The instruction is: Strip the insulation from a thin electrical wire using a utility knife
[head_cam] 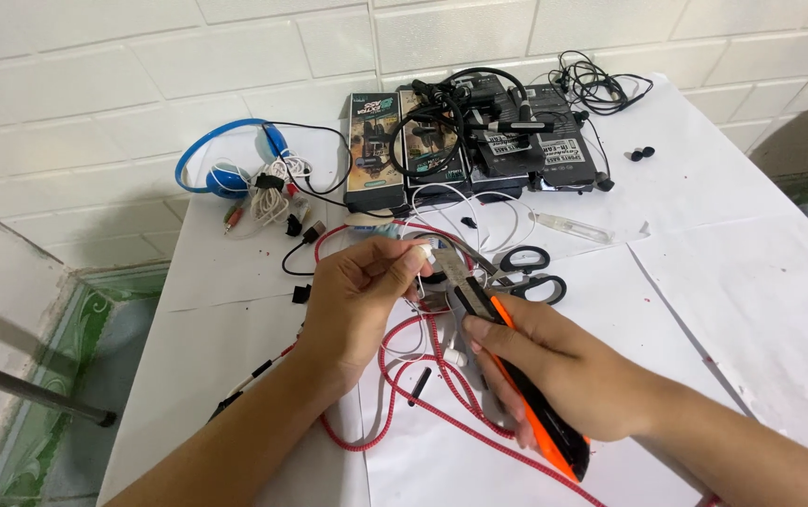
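The left hand (352,300) has its grip pinched on a small white cable end (420,252) just above the counter (751,310), and the right hand (554,376) is clenched on an orange-and-black utility knife (526,385) with the blade right at that tip, so the cut looks barely started. A red braided cable (394,413) loops underneath; one pair of scissors (526,272) sits just beyond. Further back I count one blue headphone set (221,164) and about four boxed packs (376,155).
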